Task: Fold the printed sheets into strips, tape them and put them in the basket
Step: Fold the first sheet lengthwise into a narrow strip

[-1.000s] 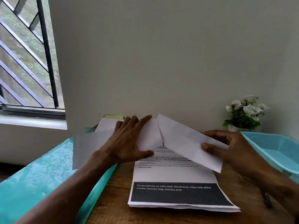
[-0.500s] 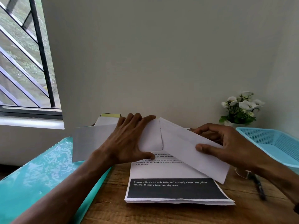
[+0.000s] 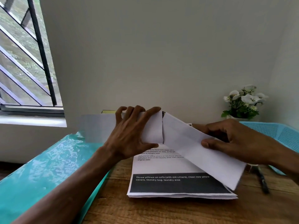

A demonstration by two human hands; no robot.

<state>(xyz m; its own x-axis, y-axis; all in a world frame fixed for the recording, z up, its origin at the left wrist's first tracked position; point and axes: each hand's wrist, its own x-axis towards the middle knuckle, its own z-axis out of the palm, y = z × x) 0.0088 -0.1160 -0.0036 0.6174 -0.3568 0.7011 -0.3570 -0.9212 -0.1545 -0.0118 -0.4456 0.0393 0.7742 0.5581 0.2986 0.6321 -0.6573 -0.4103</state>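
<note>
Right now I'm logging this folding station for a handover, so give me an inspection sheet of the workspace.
Surface: brown wooden table, a glossy teal sheet at its left.
Job's things: folded white paper strip held bent above the stack of printed sheets; light-blue plastic mesh basket at right, contents not visible.
Clutter: black pen by the stack; white flowers in a small pot at the wall.
Hands: left hand grips the strip's left half; right hand pinches the right half.
Cables: nothing seen.
Surroundings: plain grey wall, barred window at left.
</note>
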